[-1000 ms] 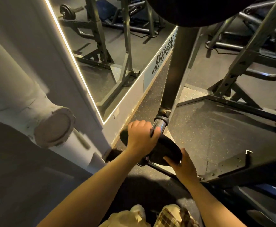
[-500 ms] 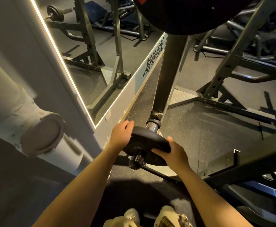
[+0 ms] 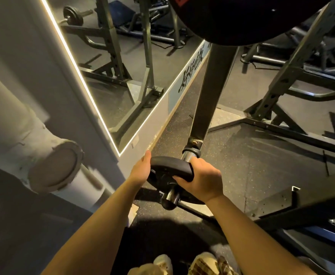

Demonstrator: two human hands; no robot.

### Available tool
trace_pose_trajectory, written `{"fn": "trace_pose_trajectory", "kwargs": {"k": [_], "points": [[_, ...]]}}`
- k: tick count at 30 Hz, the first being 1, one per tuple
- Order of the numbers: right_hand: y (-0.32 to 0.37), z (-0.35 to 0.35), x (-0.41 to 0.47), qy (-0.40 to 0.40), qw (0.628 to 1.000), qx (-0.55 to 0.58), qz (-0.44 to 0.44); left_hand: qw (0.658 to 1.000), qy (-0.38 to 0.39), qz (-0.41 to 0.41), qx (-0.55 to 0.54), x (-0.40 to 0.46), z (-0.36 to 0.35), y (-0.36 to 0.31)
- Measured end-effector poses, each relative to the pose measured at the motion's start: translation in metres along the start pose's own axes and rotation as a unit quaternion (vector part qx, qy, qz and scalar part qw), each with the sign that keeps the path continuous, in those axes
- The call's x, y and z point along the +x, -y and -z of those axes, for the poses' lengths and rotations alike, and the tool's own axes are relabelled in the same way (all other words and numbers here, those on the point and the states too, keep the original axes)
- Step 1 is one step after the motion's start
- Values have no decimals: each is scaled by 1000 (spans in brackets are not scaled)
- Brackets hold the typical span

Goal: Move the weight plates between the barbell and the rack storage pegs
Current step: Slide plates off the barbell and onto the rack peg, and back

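Observation:
A small black weight plate [image 3: 168, 171] sits on a chrome storage peg [image 3: 189, 154] low on the rack upright [image 3: 212, 86]. The peg's end [image 3: 170, 199] pokes out through the plate's hole toward me. My left hand [image 3: 140, 169] holds the plate's left rim, its fingers hidden behind the plate. My right hand [image 3: 200, 177] grips the upper right rim, thumb curled over the front face. A large black plate [image 3: 242, 16] with a red label hangs overhead at the top of the view.
A mirror [image 3: 113, 66] with a lit edge strip runs along the left wall and reflects a rack and a barbell. A white pipe end [image 3: 53, 165] juts out at the left. Rack beams [image 3: 281, 86] and a steel bracket [image 3: 293, 197] stand at the right. My shoes [image 3: 182, 264] are below.
The plate has slid further onto the peg, so the peg's end now sticks out. My left hand went from the plate's top to its left rim; my right hand shifted up to the upper right rim.

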State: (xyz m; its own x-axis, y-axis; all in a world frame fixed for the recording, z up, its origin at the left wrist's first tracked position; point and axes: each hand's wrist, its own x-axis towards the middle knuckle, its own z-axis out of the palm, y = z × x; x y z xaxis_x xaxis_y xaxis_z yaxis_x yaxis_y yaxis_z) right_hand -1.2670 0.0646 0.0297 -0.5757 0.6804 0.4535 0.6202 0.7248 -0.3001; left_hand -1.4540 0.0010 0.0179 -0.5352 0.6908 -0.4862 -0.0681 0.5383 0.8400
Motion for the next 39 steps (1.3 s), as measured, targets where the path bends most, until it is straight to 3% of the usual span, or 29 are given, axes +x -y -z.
{"fn": "trace_pose_trajectory", "kwargs": {"k": [3, 6, 11, 15, 18, 23, 27, 30, 35, 39], "points": [[-3, 2, -3, -16, 1000, 20, -17, 999, 6, -37, 23, -5, -3, -6], [-10, 3, -13, 1, 996, 66, -53, 988, -1, -90, 124, -13, -9, -14], [-33, 6, -47, 82, 968, 136, -192, 910, -72, -201, 356, -28, -37, -38], [-41, -10, -76, 149, 914, 187, -328, 852, -177, -329, 366, -40, -73, -33], [-36, -22, -83, 141, 884, 225, -386, 824, -217, -383, 358, -34, -82, -32], [-35, -4, -67, 192, 879, 210, -382, 851, -197, -349, 339, -30, -74, -37], [-20, 21, -43, 206, 903, 157, -344, 925, -140, -273, 226, -18, -49, -36], [-1, 31, -10, 205, 936, 71, -276, 987, -50, -139, 64, -3, -24, -21], [23, 22, 46, 327, 919, -17, -222, 999, -7, 20, -26, 7, -9, -6], [26, 19, 52, 328, 920, -17, -216, 999, -3, 36, -28, 6, -10, -3]]}}
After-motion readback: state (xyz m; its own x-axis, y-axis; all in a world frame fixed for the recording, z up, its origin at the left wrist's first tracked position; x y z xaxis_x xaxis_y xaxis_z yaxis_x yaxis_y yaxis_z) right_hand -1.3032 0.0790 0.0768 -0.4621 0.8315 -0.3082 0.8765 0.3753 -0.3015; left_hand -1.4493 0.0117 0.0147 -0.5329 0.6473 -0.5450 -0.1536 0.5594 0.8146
